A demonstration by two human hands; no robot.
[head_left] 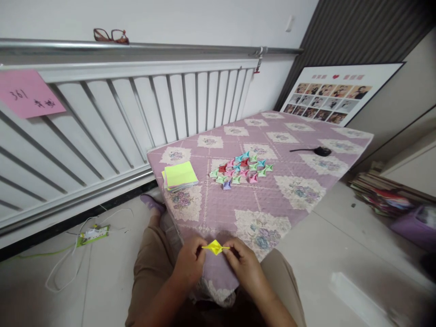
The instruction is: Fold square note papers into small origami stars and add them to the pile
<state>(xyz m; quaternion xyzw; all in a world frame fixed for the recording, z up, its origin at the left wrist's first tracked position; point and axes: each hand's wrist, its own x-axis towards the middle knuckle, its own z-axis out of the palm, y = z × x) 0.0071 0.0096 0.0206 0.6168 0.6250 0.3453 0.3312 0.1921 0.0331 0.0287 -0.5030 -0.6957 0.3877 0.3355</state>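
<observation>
A small yellow folded paper piece (215, 247) is stretched between my two hands above the table's near corner. My left hand (191, 260) pinches its left tip, and my right hand (243, 263) pinches its right tip. The middle of the paper bulges into a diamond shape. Farther up on the flowered tablecloth (218, 213) stand several small folded paper pieces (236, 168) in pink, green, blue, red and purple, grouped close together. To their left lies a stack of square paper sheets (181, 175) with a yellow-green one on top.
A black spoon-like object (322, 151) lies on the table's right part. Behind stand a white radiator (190, 100) and a framed photo board (335, 95). Glasses (111, 36) rest on the pipe. A power strip (93, 235) with cables is on the floor at left.
</observation>
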